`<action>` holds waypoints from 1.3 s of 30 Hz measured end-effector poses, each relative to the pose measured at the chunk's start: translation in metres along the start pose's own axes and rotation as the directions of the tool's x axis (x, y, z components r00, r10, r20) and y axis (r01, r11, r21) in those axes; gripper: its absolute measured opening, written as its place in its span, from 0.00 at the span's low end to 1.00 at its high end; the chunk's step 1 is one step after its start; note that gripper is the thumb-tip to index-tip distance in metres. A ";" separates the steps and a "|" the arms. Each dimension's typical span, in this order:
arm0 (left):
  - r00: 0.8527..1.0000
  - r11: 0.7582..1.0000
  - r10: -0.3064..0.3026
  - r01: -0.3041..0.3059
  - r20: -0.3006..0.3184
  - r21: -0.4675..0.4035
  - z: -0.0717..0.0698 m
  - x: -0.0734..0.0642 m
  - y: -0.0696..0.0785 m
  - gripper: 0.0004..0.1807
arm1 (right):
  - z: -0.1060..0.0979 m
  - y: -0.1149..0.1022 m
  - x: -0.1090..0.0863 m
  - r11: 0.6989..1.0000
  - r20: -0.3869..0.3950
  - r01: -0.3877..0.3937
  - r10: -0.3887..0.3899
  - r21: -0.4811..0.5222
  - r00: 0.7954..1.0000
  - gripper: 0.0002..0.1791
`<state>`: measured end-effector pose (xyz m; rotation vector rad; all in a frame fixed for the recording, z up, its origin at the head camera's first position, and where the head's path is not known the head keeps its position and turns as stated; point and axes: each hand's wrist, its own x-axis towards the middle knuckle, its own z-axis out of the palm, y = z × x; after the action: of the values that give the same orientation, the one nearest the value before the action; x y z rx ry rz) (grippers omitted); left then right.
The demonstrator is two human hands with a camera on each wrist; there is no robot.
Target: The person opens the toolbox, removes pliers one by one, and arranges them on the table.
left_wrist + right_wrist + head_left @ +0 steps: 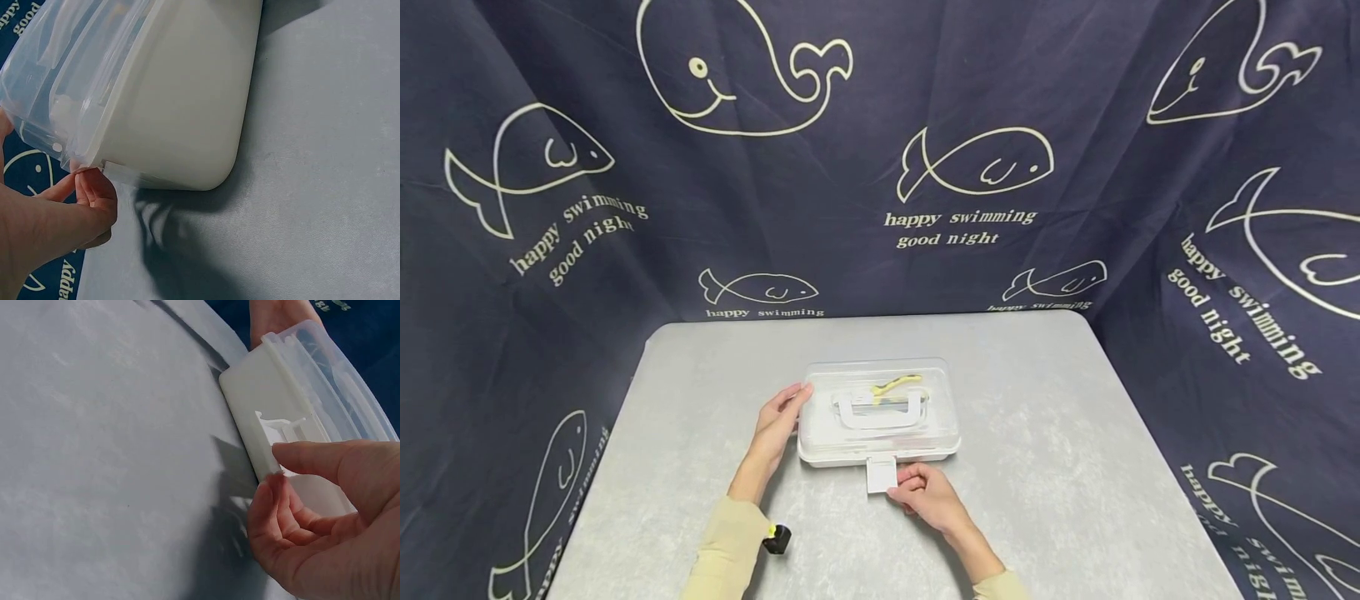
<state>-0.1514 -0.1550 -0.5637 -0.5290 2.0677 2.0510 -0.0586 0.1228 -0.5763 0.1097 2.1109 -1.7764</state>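
Observation:
A white box (181, 94) with a clear lid (823, 387) and a white carrying handle (880, 419) sits near the middle of the table. At its left end, my left hand (778, 417) holds the side, fingertips right at the lid's rim. The thumb and a finger of my right hand (925, 496) pinch the lower edge of the white latch (882, 475), which juts out from the front rim. Close up in the right wrist view, the latch (272, 434) stands away from the box wall. Through the lid shows a slim yellow-and-black thing (897, 383).
The grey table (1060, 467) stretches around the box on all sides. Behind and beside it hangs a dark blue curtain (857, 183) with fish and whale outlines. A black device (777, 539) is strapped at the left sleeve.

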 end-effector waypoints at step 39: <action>1.000 1.000 0.008 -0.008 0.002 0.028 -0.001 -0.003 0.000 0.45 | -0.042 0.006 -0.003 0.999 -0.016 -0.019 0.020 0.028 1.000 0.21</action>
<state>-0.1484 -0.1551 -0.5621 -0.5148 2.0968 2.0229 -0.0635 0.1647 -0.5759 0.1520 2.0897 -1.8001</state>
